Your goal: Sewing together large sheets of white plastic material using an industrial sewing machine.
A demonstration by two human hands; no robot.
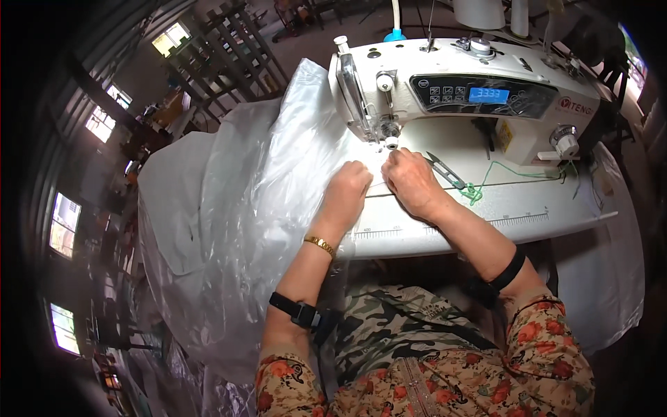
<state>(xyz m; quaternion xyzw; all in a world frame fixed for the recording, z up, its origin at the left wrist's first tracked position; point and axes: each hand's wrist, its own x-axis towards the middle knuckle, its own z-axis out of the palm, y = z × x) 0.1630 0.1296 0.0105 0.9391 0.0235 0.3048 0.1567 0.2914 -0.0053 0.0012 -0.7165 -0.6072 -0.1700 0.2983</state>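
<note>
While left hand (349, 184) and right hand (415, 182) are curling inward, whether clamped I cannot tell, film (271, 201), if tugging at nine o'clock, is risking machine (451, 94) pricks.

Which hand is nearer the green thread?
Right. The right hand is just left of the green thread; the left hand is farther left, beyond the right hand.

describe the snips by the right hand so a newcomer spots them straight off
Find the white sewing machine, then the pale work surface under its arm. Just right of the person's right hand lie slim grey snips. Their straight, pointed metal shape sets them apart from the tangled green thread at their near end.
</note>
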